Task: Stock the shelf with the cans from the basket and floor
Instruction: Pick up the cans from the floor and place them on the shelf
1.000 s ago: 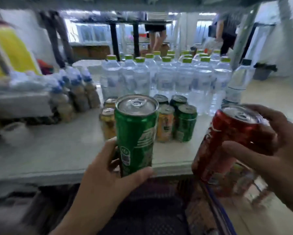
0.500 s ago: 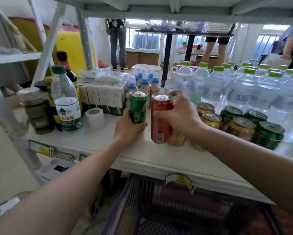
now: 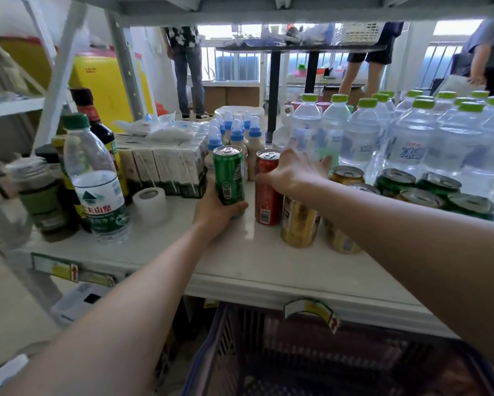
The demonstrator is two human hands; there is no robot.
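My left hand [image 3: 216,208] is shut around the lower part of a green can [image 3: 228,175], held upright at the white shelf [image 3: 240,252], just left of a red can [image 3: 265,200]. I cannot tell whether the green can touches the shelf. The red can stands on the shelf next to several gold cans [image 3: 298,224]. My right hand [image 3: 294,170] lies over the red can's top with its fingers spread; only the thumb rests on its side. A purple basket [image 3: 211,347] sits below the shelf edge, its contents blurred.
Green cans [image 3: 394,181] and rows of water bottles [image 3: 360,132] fill the right of the shelf. Blue-capped small bottles [image 3: 237,132] and cartons [image 3: 166,167] stand behind the cans. A big water bottle [image 3: 97,184] and a tape roll [image 3: 150,205] stand left. People stand beyond.
Both hands brought their cans from in front of the shelf onto it. My right hand's fingers have spread off the red can, which now stands by the gold cans.
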